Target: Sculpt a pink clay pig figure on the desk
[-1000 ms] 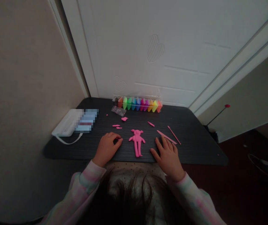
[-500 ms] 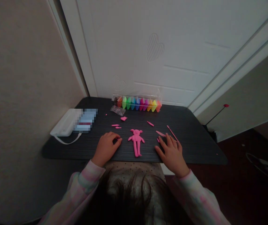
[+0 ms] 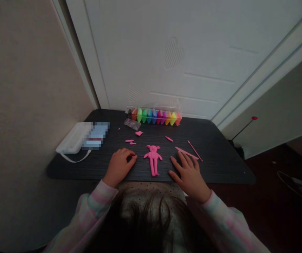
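Observation:
A flat pink clay figure [image 3: 153, 160] with round ears, arms and two long legs lies on the dark table between my hands. Left of it, my left hand [image 3: 119, 166] rests with curled fingers, thumb and index close together; a trace of pink shows between them, too small to make out. My right hand [image 3: 189, 174] is on the other side, fingers spread and low over the tabletop. Just beyond its fingers lie a pink modelling knife [image 3: 186, 153] and a thin pink stick tool [image 3: 195, 150]. A short pink piece [image 3: 169, 138] lies past the figure's right arm.
A clear pack of coloured clay [image 3: 153, 116] stands at the back of the table [image 3: 214, 140], by a small crinkled packet [image 3: 132, 123]. Pink clay lump [image 3: 139, 133] and slim pink pieces [image 3: 129, 141] lie left of centre. A white device with a cable [image 3: 74, 137] is at far left.
My right hand has slid left, toward the figure, uncovering more of the modelling knife. A small pink bit by its index finger no longer shows. My left hand and the figure stay put.

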### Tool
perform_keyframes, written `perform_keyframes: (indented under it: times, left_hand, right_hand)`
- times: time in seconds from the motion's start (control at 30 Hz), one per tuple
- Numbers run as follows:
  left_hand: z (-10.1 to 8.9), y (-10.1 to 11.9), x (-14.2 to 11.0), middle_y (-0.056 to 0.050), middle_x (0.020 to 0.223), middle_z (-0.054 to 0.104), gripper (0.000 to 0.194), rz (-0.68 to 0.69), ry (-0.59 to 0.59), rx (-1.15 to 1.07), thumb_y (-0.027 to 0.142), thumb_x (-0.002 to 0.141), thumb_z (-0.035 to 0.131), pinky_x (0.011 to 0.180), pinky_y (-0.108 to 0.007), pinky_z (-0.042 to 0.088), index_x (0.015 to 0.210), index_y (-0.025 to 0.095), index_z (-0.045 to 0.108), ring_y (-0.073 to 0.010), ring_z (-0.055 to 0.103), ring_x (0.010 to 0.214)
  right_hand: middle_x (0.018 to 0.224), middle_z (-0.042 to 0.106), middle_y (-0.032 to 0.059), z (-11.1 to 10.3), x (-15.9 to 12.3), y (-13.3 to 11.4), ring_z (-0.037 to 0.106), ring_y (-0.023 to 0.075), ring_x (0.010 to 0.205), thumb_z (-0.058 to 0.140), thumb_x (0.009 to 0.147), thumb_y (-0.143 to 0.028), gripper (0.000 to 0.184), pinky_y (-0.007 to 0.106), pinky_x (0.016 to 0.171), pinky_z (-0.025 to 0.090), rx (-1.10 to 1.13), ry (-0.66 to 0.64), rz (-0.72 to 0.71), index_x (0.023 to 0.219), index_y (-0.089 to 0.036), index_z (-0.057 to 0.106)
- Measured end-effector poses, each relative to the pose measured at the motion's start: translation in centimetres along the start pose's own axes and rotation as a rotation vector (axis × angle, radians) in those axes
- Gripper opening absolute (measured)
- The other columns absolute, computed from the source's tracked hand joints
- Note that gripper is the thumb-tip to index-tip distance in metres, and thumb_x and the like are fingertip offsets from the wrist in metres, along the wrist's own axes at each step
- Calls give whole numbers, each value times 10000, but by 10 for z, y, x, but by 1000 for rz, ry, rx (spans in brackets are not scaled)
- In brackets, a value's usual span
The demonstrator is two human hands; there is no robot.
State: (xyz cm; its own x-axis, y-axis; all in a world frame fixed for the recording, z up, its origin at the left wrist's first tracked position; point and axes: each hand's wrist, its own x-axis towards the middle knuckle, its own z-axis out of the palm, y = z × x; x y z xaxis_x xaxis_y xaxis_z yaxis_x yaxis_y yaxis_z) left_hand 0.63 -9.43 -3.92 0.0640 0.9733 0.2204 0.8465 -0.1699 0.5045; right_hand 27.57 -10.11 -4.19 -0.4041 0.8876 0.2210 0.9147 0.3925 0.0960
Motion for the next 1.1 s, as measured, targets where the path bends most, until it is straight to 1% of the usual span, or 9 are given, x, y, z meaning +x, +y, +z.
perform_keyframes:
  times: [0.03, 0.17, 0.33, 0.5, 0.63, 0.8, 0.9, 1.0, 1.1]
  left_hand:
    - [0, 0, 0, -49, 844, 627, 202, 1, 1, 0, 330, 790, 477, 748, -342, 402, 803, 180, 613, -200, 541, 830]
    - [1, -1, 0, -49, 846, 625, 205, 2, 3, 0, 335, 790, 479, 748, -342, 400, 807, 178, 611, -202, 542, 830]
    - [1, -1, -1, -48, 854, 621, 205, 1, 2, 1, 333, 796, 475, 754, -348, 395, 811, 180, 610, -205, 539, 837]
    - [0, 0, -1, -47, 854, 622, 203, 6, -4, 0, 332, 794, 479, 760, -348, 397, 807, 178, 611, -204, 540, 839]
    - [-1, 0, -1, -47, 850, 621, 203, 1, -1, 1, 331, 793, 479, 758, -349, 398, 805, 177, 610, -206, 543, 836]
    - [0, 0, -1, -46, 855, 622, 205, 3, -1, 2, 330, 792, 482, 764, -351, 398, 809, 173, 612, -207, 542, 843]
    - [1, -1, -1, -45, 856, 624, 207, 3, -3, 2, 327, 794, 480, 770, -351, 397, 812, 170, 614, -205, 543, 843]
    - [1, -1, -1, -46, 854, 624, 206, 3, 1, 4, 326, 794, 479, 769, -351, 397, 809, 171, 613, -205, 542, 842]
    - [0, -1, -1, -52, 859, 624, 205, 6, 2, 7, 323, 794, 479, 762, -349, 398, 807, 168, 612, -209, 540, 848]
  right_hand:
    - [1348, 393, 132, 0, 0, 1, 343, 286, 1225, 366, 839, -471, 459, 504, 961, 242, -1, 1, -3, 1237, -265, 465]
    - [1350, 386, 140, -1, 1, 7, 346, 301, 1222, 365, 843, -457, 435, 525, 953, 241, -36, 28, 74, 1196, -248, 511]
    - [1362, 371, 140, -1, -2, 4, 321, 283, 1245, 359, 840, -480, 472, 503, 966, 236, 14, -25, -60, 1250, -266, 449]
    - [1360, 359, 170, 1, -1, 9, 323, 295, 1244, 338, 853, -460, 468, 508, 967, 231, -12, -10, 40, 1230, -221, 478]
    - [1372, 343, 161, 2, -1, 11, 316, 287, 1249, 332, 849, -478, 498, 491, 971, 244, 19, -21, 16, 1268, -227, 430]
    - [1374, 330, 174, 3, 0, 14, 321, 275, 1245, 304, 860, -462, 520, 492, 968, 253, 44, 3, 56, 1291, -186, 395]
    - [1374, 335, 161, 2, 0, 14, 321, 274, 1243, 313, 858, -467, 503, 478, 972, 251, 44, -11, 14, 1277, -209, 418]
    - [1364, 355, 154, 0, -2, 8, 312, 278, 1247, 328, 853, -473, 492, 463, 975, 249, 32, -28, -24, 1259, -220, 445]
    - [1368, 355, 144, -2, -3, 4, 303, 273, 1254, 337, 849, -482, 486, 459, 981, 238, 26, -38, -75, 1263, -248, 437]
